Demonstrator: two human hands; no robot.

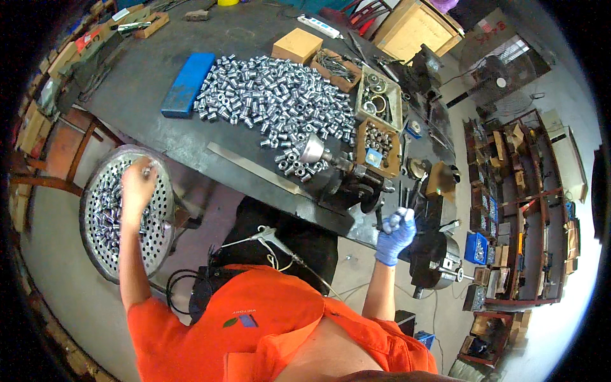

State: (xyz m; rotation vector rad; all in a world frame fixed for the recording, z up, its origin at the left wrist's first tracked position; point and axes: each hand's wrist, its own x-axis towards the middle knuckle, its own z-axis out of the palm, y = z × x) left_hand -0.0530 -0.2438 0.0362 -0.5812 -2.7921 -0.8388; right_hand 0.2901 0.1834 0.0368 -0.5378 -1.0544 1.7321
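My bare left hand (pixel 138 184) is over a round perforated metal bowl (pixel 161 239), its fingers closed around a small shiny metal fitting (pixel 147 170). More such fittings (pixel 109 213) lie heaped in the bowl. My right hand (pixel 396 239), in a blue glove, is raised by the bench's front edge with its fingers curled; what they hold, if anything, I cannot make out. Close to it are a dark lever (pixel 379 216) and a bench-mounted spindle device (pixel 356 190) with a silver cone (pixel 312 149). A large pile of silver fittings (pixel 273 95) covers the bench behind the cone.
A blue box (pixel 188 84) borders the pile. Trays of rings (pixel 380 99) and small parts (pixel 378 145) stand to its right. A flat metal bar (pixel 251 167) lies along the front edge. An air gun (pixel 270 237) hangs below. A round dark machine (pixel 436 260) and shelves (pixel 519 210) are at right.
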